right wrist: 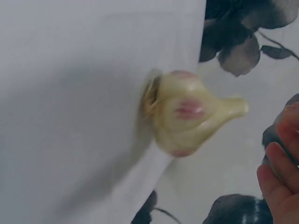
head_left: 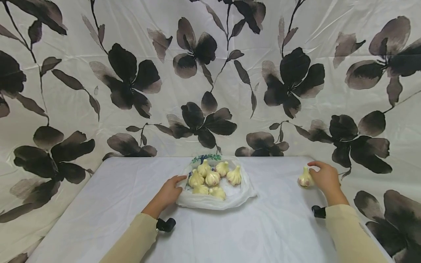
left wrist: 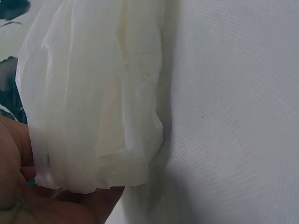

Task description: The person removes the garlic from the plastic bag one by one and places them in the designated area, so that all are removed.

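A white, translucent plastic bag with its mouth spread open sits at the middle of the table, holding several garlic bulbs. My left hand grips the bag's left rim; in the left wrist view the crinkled plastic covers part of the fingers. Far to the right, a single garlic bulb stands upright on the table, stem up, purple streaks on its skin. Beside it is my right hand, its fingers spread loosely around the stem side. The right wrist view shows a gap between those fingertips and the bulb.
A white cloth covers the table, and the lone bulb stands near its right edge. Behind and around hangs a pale curtain with dark flowers. Black wrist cameras sit on both wrists.
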The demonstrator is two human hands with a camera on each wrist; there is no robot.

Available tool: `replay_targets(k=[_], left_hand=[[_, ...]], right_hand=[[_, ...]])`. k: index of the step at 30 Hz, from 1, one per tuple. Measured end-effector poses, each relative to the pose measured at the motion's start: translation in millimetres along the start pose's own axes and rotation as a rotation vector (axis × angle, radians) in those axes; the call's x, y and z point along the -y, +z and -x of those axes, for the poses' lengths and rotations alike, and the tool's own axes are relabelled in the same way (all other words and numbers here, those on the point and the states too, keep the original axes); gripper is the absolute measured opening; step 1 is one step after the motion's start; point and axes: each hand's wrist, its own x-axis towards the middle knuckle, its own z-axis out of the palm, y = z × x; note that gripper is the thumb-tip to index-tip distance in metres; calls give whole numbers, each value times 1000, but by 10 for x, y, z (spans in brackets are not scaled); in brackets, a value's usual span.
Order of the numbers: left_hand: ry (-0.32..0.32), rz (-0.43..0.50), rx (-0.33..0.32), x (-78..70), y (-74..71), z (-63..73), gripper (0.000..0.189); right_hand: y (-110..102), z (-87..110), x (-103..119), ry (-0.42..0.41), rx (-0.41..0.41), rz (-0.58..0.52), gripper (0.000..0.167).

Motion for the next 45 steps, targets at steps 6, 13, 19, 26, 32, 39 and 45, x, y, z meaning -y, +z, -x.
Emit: replay_targets(k=[6,13,19,26,32,39,45], left_hand=[[8,-5,-3,10,-27,-18,54],[-12,2,1,1,-48,-21,53],[1,-12,8,-4,-45,-13,54],[11,-22,7,-29,-41,20,55],[7,-20,11,-50,-47,38,58],[2,-14,16,-32,-46,18,61],[-12,-16,31,-6,-28,1,67]], right_hand=[[29,-45,203,-57,9,-1,32],[100,-41,418,-74,28,-36,33],[182,-45,547,-149,25,-78,32],[270,-44,737,-176,35,-105,30],[333,-38,865,-217,37,-128,29],[418,-18,991,-258,49,-152,27],[525,10,1081,-293,48,-148,26]])
